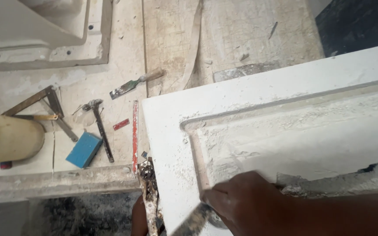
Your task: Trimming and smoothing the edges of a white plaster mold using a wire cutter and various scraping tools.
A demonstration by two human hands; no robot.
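White plaster dust lies thick over the panel (pixel 259 109), a white slab with a raised border and a sunken middle field, on which the right hand (pixel 246 205) rests at its near corner. That hand is clenched around the handle of a putty knife (pixel 195 223), whose caked blade runs down and to the left of the knuckles toward the panel's near edge. Just left of it, past that edge, the left hand (pixel 140 218) shows only in part; it seems to grip a second scraper (pixel 149 196), crusted with dried filler, though how the fingers close on it cannot be told. Judging by the surface, the work looks partly done: the groove just ahead of the right hand shows a scraped, reddish strip along the inner border, while loose crumbs and rough patches spread further out across the sunken field, so a good deal of it appears unfinished. Well to the left of both hands, on the dusty bench (pixel 22 91), lie a hammer (pixel 98 126), a blue block (pixel 84 149), a red ruler (pixel 135 135), a metal square (pixel 44 107) and a yellow bucket (pixel 7 137) on its side; further ahead lies another putty knife with a wooden handle (pixel 136 83).
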